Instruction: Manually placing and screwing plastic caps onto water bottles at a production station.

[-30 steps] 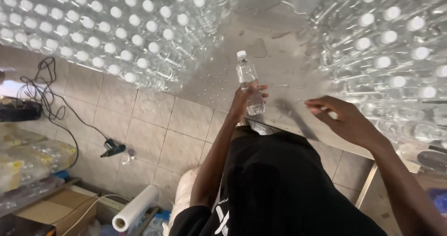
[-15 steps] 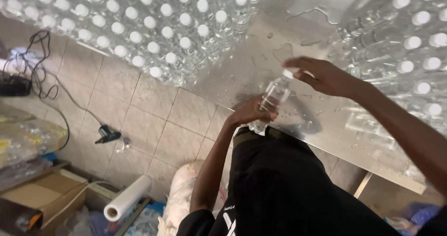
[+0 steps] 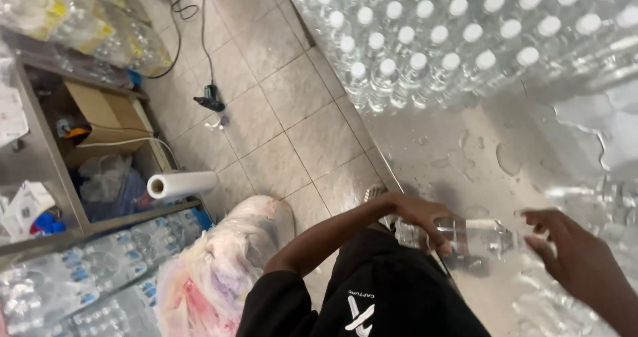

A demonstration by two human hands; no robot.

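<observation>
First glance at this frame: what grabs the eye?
The mass of white-capped clear bottles packed on the wet metal table, top right. Below it, the left hand grips a clear bottle lying sideways, the right hand at its far end.

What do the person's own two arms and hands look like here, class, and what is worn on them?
Both arms are bare from the short sleeves down, with no gloves, watch or rings that can be made out. The left hand and right hand are bare and slightly blurred. The person wears a black short-sleeved top with a small white printed marking on the front.
</observation>
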